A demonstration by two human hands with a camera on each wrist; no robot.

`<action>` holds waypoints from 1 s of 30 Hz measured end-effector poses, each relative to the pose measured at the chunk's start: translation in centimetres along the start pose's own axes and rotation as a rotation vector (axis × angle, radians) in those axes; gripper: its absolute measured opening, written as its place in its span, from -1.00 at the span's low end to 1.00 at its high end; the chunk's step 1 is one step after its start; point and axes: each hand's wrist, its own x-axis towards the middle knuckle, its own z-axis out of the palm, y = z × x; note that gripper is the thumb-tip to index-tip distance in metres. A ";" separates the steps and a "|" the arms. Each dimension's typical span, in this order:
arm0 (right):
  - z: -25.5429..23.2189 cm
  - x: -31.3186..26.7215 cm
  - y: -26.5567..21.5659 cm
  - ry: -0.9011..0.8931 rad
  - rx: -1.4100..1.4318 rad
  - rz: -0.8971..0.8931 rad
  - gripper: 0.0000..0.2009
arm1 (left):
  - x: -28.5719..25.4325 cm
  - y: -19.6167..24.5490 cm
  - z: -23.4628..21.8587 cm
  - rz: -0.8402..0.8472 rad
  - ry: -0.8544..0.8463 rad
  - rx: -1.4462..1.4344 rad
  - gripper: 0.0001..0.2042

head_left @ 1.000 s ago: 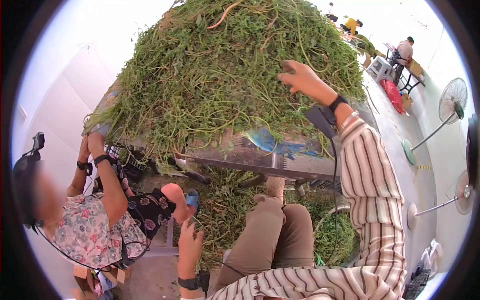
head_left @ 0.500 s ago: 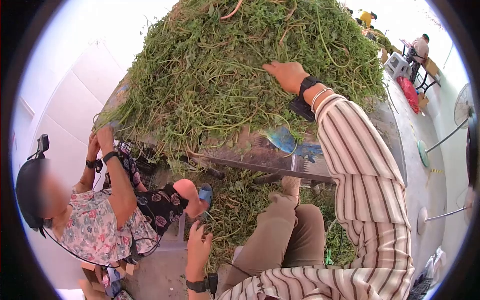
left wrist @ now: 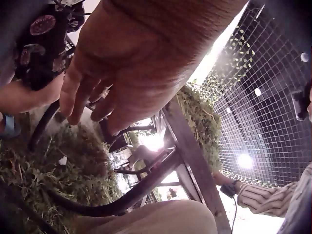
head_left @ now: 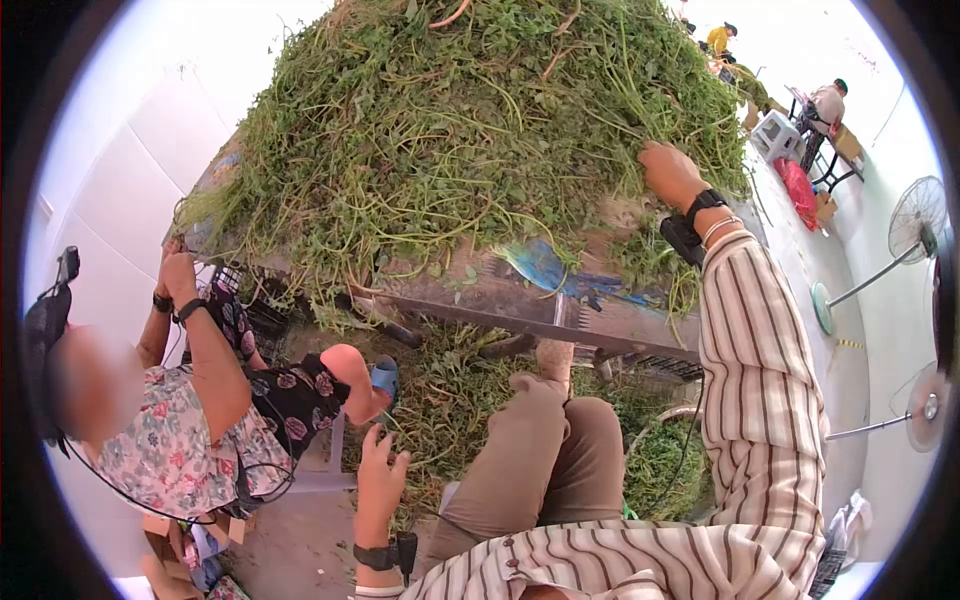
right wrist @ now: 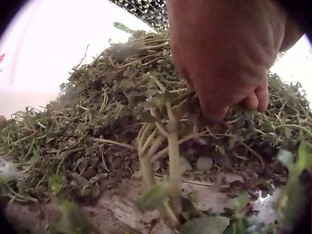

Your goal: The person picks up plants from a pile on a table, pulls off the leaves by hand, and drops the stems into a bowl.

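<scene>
My right hand (head_left: 672, 178) reaches to the right side of a large heap of leafy green stems (head_left: 470, 150) on a table. In the right wrist view its curled fingers (right wrist: 214, 111) point down into the heap, gripping green stems (right wrist: 173, 156) whose lower ends stand in front of the camera. The fingertips are partly hidden among leaves. My left hand (head_left: 378, 483) hangs beside my knee, its fingers loosely bent with nothing between them. In the left wrist view the left hand (left wrist: 122, 78) is above the floor greens, beside the dark table edge (left wrist: 195, 165).
At the left a person in a floral shirt (head_left: 160, 440) sits with both hands at the table corner. More greens (head_left: 450, 380) cover the floor under the table. Standing fans (head_left: 905, 220), a red bag (head_left: 795, 190) and distant people are at the right.
My right hand first moved left over the heap, then came back right and nearer the table's right edge. A bare soil-coloured patch shows beside it. The left hand stays low, nearly still.
</scene>
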 end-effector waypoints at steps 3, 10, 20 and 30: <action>0.1 -0.7 0.9 -0.003 0.055 -0.004 -0.74 | 0.4 0.1 -0.1 0.006 -0.029 -0.027 -0.60; -2.1 -1.2 1.1 0.033 0.374 -0.051 -0.49 | 0.4 0.4 -0.5 0.022 -0.020 0.027 -0.60; -8.1 -10.2 0.7 -0.133 0.540 0.066 -0.76 | 1.3 0.5 -0.2 0.074 -0.022 0.097 -0.64; -1.7 -12.6 -0.3 -0.182 0.478 0.150 -0.60 | 1.1 1.7 -0.2 0.124 -0.007 0.125 -0.63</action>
